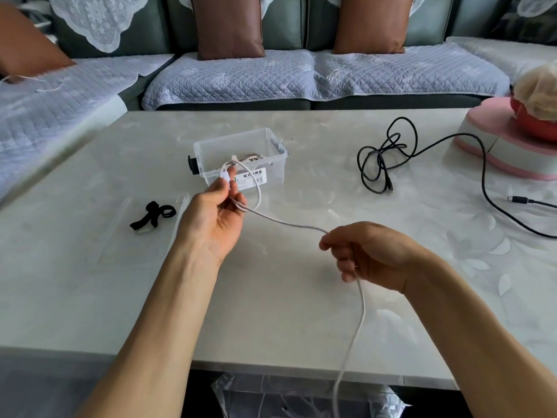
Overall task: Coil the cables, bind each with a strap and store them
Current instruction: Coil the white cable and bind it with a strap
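Note:
A white cable (289, 223) runs between both hands above the pale table (90, 297). My left hand (215, 217) pinches its end with one small loop formed, in front of a clear plastic box (272, 146). My right hand (366, 254) grips the cable further along; the rest hangs over the table's near edge. A coiled pale cable lies inside the box. Black straps (153, 214) lie on the table left of my left hand. A loose black cable (382, 155) sprawls at the right.
A pink and white heart-shaped box (494, 143) with a red bowl on top stands at the far right. A sofa with quilted covers and brown cushions runs behind the table. A clear plastic bag (120, 224) lies under the straps.

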Demonstrator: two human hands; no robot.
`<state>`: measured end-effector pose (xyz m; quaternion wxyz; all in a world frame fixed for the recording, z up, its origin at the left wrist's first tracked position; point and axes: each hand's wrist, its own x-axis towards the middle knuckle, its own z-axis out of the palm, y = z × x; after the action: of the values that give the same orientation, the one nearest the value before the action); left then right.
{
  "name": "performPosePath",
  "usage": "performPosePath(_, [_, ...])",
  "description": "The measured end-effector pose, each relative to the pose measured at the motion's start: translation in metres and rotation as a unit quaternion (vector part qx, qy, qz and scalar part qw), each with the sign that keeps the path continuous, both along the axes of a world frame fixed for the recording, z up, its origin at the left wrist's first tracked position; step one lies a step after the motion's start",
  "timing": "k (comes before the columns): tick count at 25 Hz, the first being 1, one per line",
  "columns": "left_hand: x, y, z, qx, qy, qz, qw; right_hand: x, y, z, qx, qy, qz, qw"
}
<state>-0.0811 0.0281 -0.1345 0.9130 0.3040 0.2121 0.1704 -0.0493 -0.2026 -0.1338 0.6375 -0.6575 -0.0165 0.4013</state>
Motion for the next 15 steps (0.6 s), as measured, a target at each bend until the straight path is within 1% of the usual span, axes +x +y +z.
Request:
performPosePath(2, [-0.001, 0.004, 0.002, 0.013, -0.012, 0.025, 1.000, 0.007, -0.005, 0.004, 0.031, 0.017, -0.074, 0.997])
performPosePath(3, [-0.001, 0.001, 0.003, 0.038, -0.012, 0.021, 0.999, 0.009, -0.004, 0.005, 0.054, 0.026, -0.107, 0.992])
performPosePath(6, [-0.004, -0.026, 0.003, 0.168, -0.002, -0.033, 0.985, 0.008, 0.005, 0.003, 0.095, 0.026, -0.171, 0.980])
performPosePath(8, [-0.005, -0.041, -0.001, 0.274, 0.014, -0.046, 0.961, 0.006, 0.013, 0.001, 0.102, 0.013, -0.205, 0.973])
performPosePath(10, [-0.007, -0.049, -0.006, 0.383, 0.046, -0.024, 0.922, 0.005, 0.018, 0.003, 0.116, 0.005, -0.239, 0.964])
performPosePath(11, [-0.006, -0.051, -0.009, 0.411, 0.059, -0.006, 0.910, 0.006, 0.019, 0.005, 0.124, -0.001, -0.256, 0.959])
performPosePath(13, [-0.004, -0.054, -0.013, 0.428, 0.079, 0.037, 0.899, 0.006, 0.020, 0.009, 0.137, -0.013, -0.279, 0.950])
performPosePath(14, [-0.002, -0.054, -0.015, 0.449, 0.089, 0.059, 0.887, 0.006, 0.021, 0.011, 0.136, -0.018, -0.283, 0.949])
performPosePath(15, [0.000, -0.054, -0.018, 0.496, 0.101, 0.079, 0.859, 0.005, 0.022, 0.012, 0.129, -0.023, -0.279, 0.951])
